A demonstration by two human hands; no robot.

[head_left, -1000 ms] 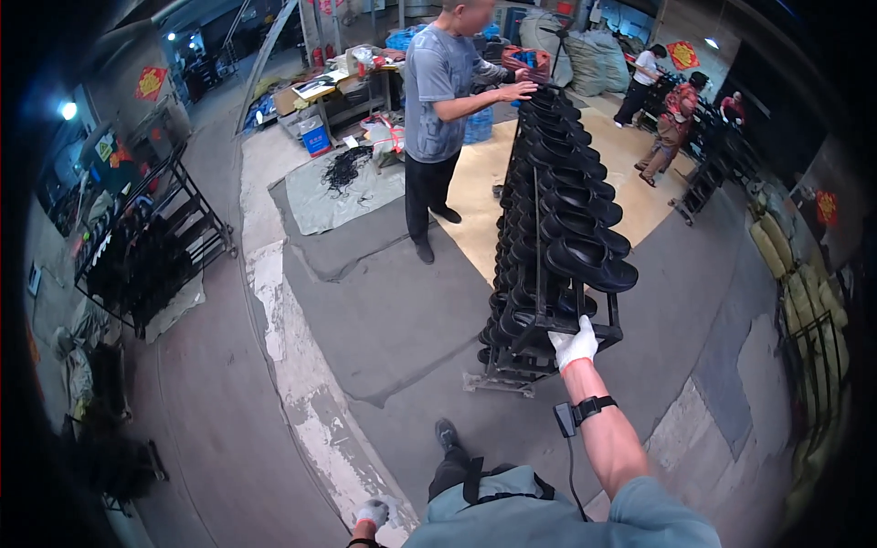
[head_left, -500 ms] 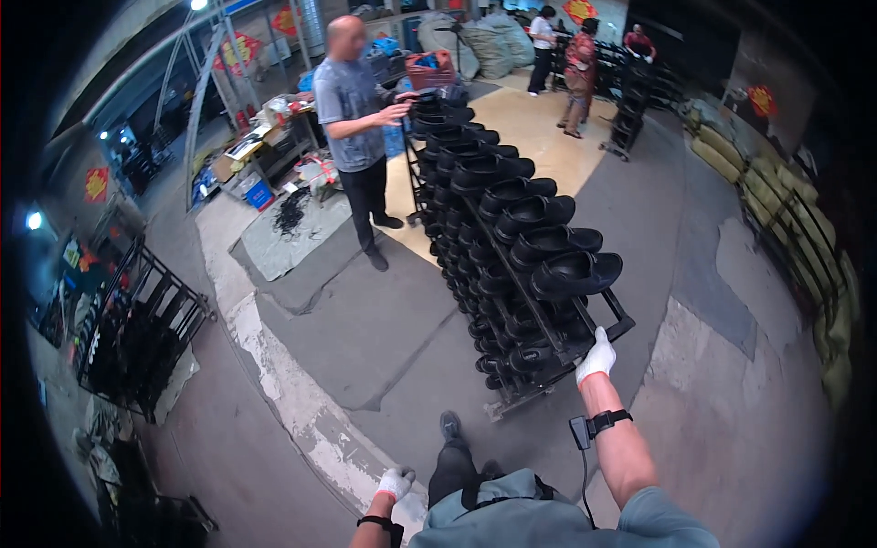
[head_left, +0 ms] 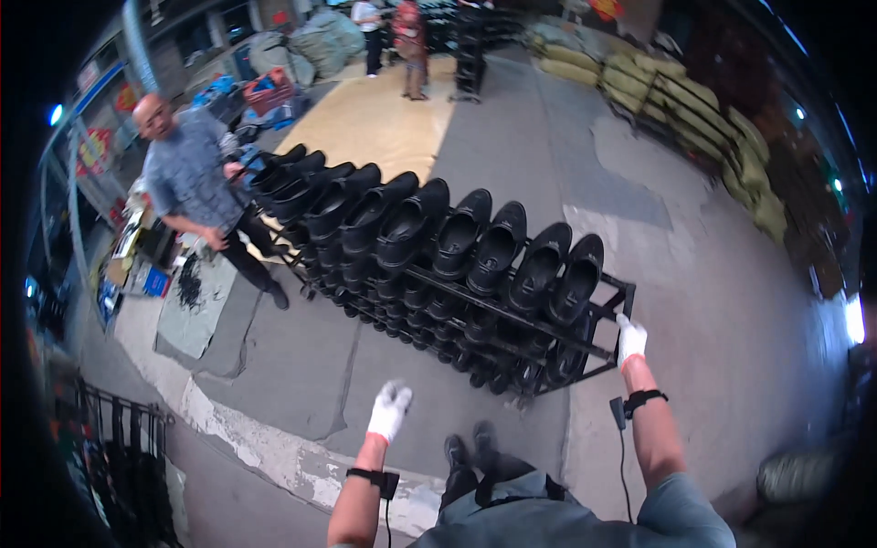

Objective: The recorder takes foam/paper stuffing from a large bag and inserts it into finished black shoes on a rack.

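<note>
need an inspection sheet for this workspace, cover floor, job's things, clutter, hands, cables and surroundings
Surface: grey floor with a worn pale strip running across it.
Job's things: black rack carrying rows of black shoes.
Clutter: dark strands scattered on a pale sheet; blue box nearby.
Hands: both white-gloved; right hand at the rack's near end, grip unclear; left hand apart from the rack, nothing seen in it.
Cables: dark cable hanging from the right wrist device; another below the left wrist device.
Surroundings: co-worker by the rack's far end; yellowish sacks toward the upper right; more people in the background.
</note>
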